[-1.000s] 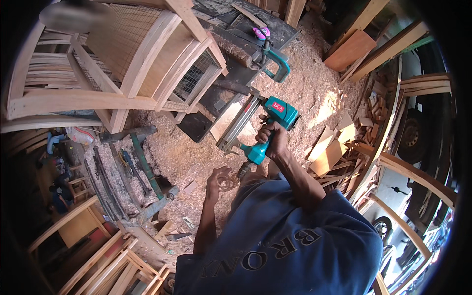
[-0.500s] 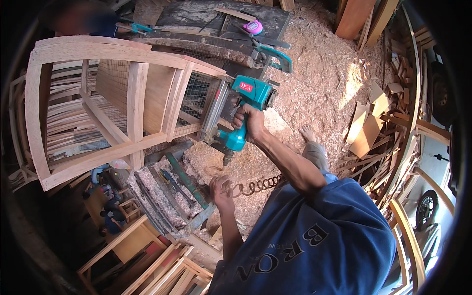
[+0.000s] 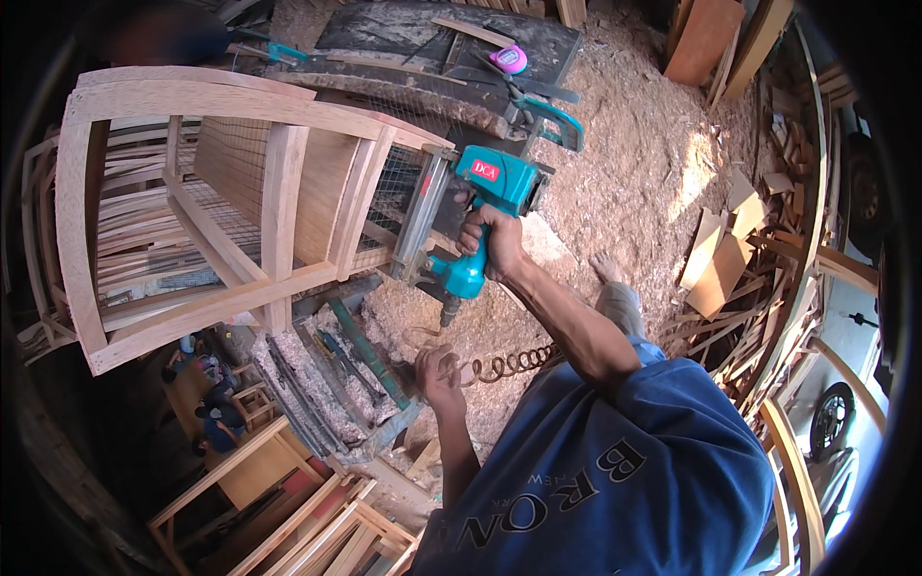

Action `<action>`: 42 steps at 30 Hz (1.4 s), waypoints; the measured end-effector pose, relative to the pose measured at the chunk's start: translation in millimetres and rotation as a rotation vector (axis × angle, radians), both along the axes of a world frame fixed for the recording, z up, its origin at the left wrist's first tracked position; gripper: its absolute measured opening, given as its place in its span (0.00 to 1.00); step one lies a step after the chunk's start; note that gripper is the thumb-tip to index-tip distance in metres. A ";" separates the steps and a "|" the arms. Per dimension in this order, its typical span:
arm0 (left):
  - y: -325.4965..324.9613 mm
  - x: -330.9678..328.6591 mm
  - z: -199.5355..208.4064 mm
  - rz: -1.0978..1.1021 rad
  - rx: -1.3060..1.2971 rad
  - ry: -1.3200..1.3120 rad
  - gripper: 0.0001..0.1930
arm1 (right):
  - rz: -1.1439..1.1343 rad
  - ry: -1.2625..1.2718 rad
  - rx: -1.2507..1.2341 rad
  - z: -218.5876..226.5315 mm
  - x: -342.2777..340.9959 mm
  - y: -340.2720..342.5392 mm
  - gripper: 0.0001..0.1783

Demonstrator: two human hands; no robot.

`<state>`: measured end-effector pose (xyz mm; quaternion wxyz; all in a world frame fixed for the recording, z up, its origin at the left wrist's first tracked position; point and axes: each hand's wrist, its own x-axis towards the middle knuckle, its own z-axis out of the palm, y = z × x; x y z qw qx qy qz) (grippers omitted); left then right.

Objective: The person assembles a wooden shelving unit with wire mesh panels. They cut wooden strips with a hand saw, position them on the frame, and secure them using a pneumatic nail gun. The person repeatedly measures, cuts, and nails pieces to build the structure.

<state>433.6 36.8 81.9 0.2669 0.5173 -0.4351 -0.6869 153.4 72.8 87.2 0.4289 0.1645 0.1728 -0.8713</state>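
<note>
My right hand grips the handle of a teal pneumatic nail gun. The gun's long metal magazine lies close against the end of a pale wooden frame, which has curved rails and crossbars; whether they touch I cannot tell. Below the gun, my left hand has its fingers curled round a brown coiled air hose, near the gun's metal hose fitting. Part of the hose is hidden by that hand.
Behind the frame is a dark worktable with a pink tape measure and a teal-handled saw. A tool tray full of shavings stands lower left. Wood offcuts pile at right. Another person is at upper left.
The whole view has shifted slightly. My right hand keeps its hold on the nail gun, and my left hand stays at the hose with hardly any movement.
</note>
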 end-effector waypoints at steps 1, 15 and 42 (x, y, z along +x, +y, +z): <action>-0.8 -0.4 -0.1 0.007 0.005 0.005 0.09 | 0.007 -0.007 0.005 0.1 -0.2 -0.6 0.21; 5.7 21.7 -19.0 -0.332 -0.101 -0.277 0.19 | 0.016 -0.080 0.061 -41.6 6.8 49.9 0.22; -34.2 -367.1 -30.6 0.350 -0.767 -0.575 0.23 | -0.270 -0.255 0.780 -153.7 8.2 310.3 0.10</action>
